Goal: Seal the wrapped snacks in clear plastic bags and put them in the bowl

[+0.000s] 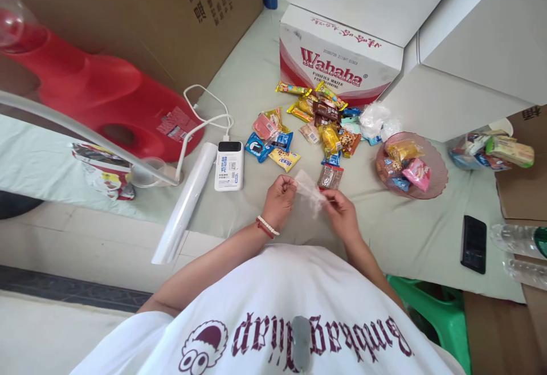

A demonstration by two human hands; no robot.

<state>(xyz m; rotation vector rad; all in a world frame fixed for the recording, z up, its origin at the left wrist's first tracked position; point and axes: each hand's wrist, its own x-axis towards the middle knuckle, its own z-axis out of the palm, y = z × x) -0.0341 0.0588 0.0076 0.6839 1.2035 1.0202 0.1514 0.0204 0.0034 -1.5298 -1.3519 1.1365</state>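
Between my two hands a thin, clear plastic bag [308,188] is stretched above the near part of the table. My left hand [280,195] pinches its left end, fingers curled in. On the other side my right hand [341,211] grips the bag's right edge between thumb and fingers. Just beyond it lies a small clear packet with brown contents [330,176]. A loose heap of wrapped snacks [329,135] in yellow, blue, brown and pink spreads farther back. To the right, a pink clear bowl [438,172] holds several wrapped snacks.
A white power bank [229,172] with a cable and a plastic roll [186,204] lie at left, near a red plastic object [106,90]. Behind the snacks stands a Wahaha carton [337,56]. A black phone [474,244] and clear bottles [515,238] are at right.
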